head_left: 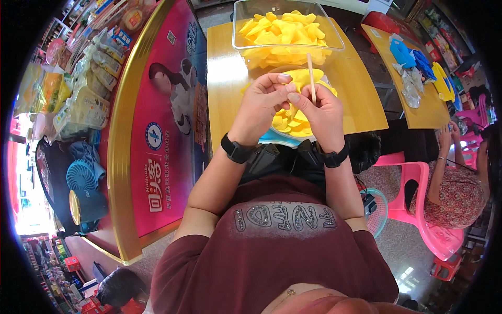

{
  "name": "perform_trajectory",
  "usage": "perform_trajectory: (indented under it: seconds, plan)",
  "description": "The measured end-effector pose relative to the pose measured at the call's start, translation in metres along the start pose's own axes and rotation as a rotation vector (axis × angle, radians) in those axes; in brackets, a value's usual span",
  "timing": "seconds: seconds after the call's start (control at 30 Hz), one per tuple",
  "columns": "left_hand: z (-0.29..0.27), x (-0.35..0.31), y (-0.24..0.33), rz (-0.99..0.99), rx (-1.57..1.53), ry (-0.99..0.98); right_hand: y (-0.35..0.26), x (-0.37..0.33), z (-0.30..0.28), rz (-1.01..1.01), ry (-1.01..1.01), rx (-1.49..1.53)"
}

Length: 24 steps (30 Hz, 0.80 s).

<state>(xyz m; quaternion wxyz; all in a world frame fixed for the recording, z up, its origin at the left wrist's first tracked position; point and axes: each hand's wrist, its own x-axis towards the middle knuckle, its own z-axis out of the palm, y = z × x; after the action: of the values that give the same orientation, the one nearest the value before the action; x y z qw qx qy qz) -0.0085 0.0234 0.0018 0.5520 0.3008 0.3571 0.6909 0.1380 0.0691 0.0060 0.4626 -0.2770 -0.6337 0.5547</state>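
Note:
My left hand (257, 107) and my right hand (325, 115) meet over the near edge of the yellow table (361, 99). Between the fingertips of both is a soft yellow fabric piece (300, 77), its lower part covered by the fingers. A thin wooden stick (310, 70) stands up from my right hand, gripped between thumb and fingers. Just beneath lies a heap of similar yellow pieces (291, 124) in a round pale basin (280, 137). Behind it, a clear plastic bin (340, 46) is piled with more of them.
To the left runs a pink display counter (167, 141) with gold edging; packaged goods and a blue fan (82, 174) lie on it. At right are another table (418, 115) with blue and yellow pieces, a pink chair (418, 204), and a seated person (455, 193).

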Motion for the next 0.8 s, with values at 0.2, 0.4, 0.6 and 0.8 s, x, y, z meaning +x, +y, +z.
perform_trajectory:
  seconds: [0.2, 0.4, 0.6, 0.8]
  plan:
    - [0.002, -0.019, -0.007, 0.198, 0.006, 0.037, 0.001, -0.005, 0.005, 0.034, 0.015, 0.008]
    - [0.002, -0.023, -0.005, 0.243, 0.117, -0.012, 0.005, -0.009, 0.016, -0.038, 0.047, 0.033]
    - [-0.012, -0.019, -0.012, 0.358, 0.268, 0.093, 0.001, -0.019, 0.027, 0.038, -0.049, -0.01]
    - [-0.008, -0.013, -0.011, 0.477, 0.285, 0.046, -0.003, -0.024, 0.031, 0.298, -0.171, 0.211]
